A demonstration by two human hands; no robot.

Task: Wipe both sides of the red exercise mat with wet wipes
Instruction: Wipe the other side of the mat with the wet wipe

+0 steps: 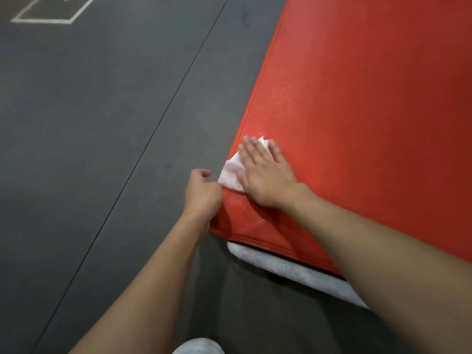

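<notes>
Lowest in my view, a pale grey rounded shape is poking in at the bottom edge; I cannot tell whether it is a knee or something else. Both bare forearms are reaching up and away from me.

My right hand is lying flat with its fingers straight and slightly spread, pressing a white wipe down onto the red mat. Crumpled cloth is sticking out to the left of the palm and past the fingertips.

My left hand is sitting right at the mat's left edge, just beside the wipe's near corner, with its fingers curled. From this angle I cannot tell whether it is gripping the mat's edge, pinching the wipe, or holding nothing.

That mat is lying flat on the dark grey floor, filling the right side of my view, with its near left corner just below my left wrist. Fine pale specks are showing on its surface around the wipe. A white fuzzy strip is peeking out from under the mat's near edge, partly covered by my right forearm.

A thin dark seam is running diagonally across the floor, and white painted lines are showing at the far left.
</notes>
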